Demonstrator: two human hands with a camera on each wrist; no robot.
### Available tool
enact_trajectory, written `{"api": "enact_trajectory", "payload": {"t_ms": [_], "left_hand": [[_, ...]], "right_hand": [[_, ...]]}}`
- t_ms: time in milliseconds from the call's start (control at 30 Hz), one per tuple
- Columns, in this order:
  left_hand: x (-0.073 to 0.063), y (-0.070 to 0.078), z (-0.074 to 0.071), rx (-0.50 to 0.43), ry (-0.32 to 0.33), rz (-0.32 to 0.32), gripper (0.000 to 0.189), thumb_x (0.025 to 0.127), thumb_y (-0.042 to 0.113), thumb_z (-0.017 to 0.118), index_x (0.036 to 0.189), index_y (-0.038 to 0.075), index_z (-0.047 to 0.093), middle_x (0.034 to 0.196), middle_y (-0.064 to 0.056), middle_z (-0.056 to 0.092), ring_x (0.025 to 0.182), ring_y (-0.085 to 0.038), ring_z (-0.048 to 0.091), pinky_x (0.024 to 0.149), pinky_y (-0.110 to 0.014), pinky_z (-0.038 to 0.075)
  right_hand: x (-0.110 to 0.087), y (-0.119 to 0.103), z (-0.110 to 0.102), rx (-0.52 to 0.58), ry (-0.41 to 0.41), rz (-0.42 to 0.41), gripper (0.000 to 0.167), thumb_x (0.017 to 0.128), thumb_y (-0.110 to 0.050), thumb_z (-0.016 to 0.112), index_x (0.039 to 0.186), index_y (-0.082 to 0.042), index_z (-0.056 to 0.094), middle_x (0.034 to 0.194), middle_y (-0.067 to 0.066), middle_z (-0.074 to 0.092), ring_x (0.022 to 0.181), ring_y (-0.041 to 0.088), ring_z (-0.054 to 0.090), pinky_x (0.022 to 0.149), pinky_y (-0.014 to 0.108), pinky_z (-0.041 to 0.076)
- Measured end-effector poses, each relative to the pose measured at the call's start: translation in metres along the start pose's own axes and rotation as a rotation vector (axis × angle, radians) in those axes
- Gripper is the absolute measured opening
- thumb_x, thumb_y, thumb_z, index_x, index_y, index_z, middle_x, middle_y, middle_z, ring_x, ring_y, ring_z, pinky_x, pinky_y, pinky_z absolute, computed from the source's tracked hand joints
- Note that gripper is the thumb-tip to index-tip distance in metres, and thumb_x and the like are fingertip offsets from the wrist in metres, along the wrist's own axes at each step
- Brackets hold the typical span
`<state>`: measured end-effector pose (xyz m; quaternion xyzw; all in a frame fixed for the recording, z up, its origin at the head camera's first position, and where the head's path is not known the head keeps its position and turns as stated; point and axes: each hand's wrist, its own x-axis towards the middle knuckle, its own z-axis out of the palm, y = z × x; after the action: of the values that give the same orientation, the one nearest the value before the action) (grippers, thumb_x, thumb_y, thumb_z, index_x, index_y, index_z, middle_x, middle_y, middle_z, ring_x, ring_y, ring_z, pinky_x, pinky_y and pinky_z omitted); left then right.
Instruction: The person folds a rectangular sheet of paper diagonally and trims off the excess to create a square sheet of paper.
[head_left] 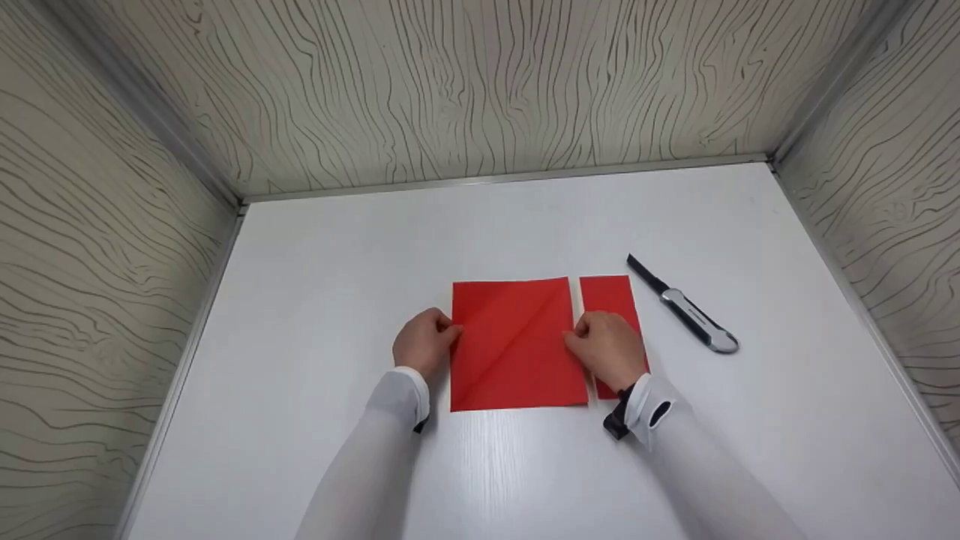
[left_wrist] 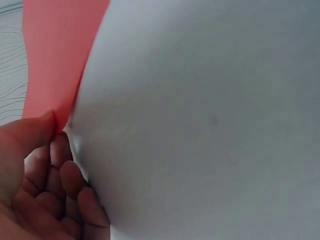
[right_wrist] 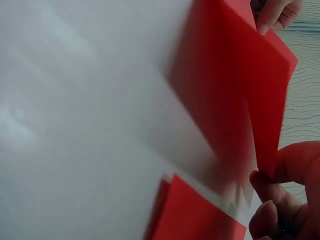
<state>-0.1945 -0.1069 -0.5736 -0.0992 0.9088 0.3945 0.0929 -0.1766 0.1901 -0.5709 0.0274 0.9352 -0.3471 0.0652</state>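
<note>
A square sheet of red paper with a diagonal crease lies between my two hands. My left hand pinches its left edge between thumb and fingers; the left wrist view shows the thumb on top of the red paper. At the opposite edge my right hand pinches the sheet, and the right wrist view shows that side of the sheet raised off the table. A narrow red paper strip lies beside the square, partly hidden under my right hand.
A utility knife with a grey and black handle lies right of the strip, its dark blade pointing to the back left. The white table is bordered by wood-patterned panels at the back and both sides.
</note>
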Motion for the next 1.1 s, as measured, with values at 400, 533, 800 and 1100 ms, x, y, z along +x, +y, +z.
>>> {"api": "enact_trajectory", "payload": {"t_ms": [400,533,800,1100], "left_hand": [[0.006,0.000,0.007,0.072,0.027,0.026,0.015,0.094,0.028,0.076,0.096,0.016,0.067,0.080,0.002,0.064,0.074,-0.018,0.061,0.071,-0.033,0.053],[0.006,0.000,0.007,0.052,0.021,0.001,0.017,0.094,0.030,0.076,0.097,0.017,0.065,0.082,0.001,0.064,0.075,-0.019,0.061,0.072,-0.033,0.054],[0.002,0.002,0.004,0.030,0.007,-0.026,0.021,0.093,0.031,0.078,0.100,0.017,0.064,0.085,0.001,0.064,0.077,-0.019,0.062,0.074,-0.033,0.056],[0.005,0.003,0.004,0.054,0.026,-0.011,0.034,0.091,0.031,0.079,0.111,0.016,0.057,0.089,0.000,0.062,0.078,-0.018,0.061,0.075,-0.032,0.054]], "right_hand": [[0.008,0.003,0.004,-0.097,0.055,-0.082,0.025,0.088,-0.020,0.069,0.066,-0.015,0.061,0.057,0.002,0.053,0.058,0.021,0.055,0.052,0.032,0.045],[0.008,0.002,0.003,-0.112,0.057,-0.085,0.025,0.088,-0.021,0.069,0.065,-0.014,0.060,0.056,0.002,0.053,0.058,0.021,0.055,0.053,0.032,0.045],[0.008,0.003,0.004,-0.135,0.065,-0.084,0.026,0.089,-0.025,0.074,0.069,-0.014,0.062,0.059,0.001,0.054,0.064,0.022,0.056,0.060,0.034,0.047],[0.011,-0.004,0.012,-0.219,0.133,-0.180,0.043,0.080,-0.020,0.086,0.114,-0.005,0.064,0.108,0.013,0.062,0.100,0.032,0.057,0.088,0.049,0.052]]}}
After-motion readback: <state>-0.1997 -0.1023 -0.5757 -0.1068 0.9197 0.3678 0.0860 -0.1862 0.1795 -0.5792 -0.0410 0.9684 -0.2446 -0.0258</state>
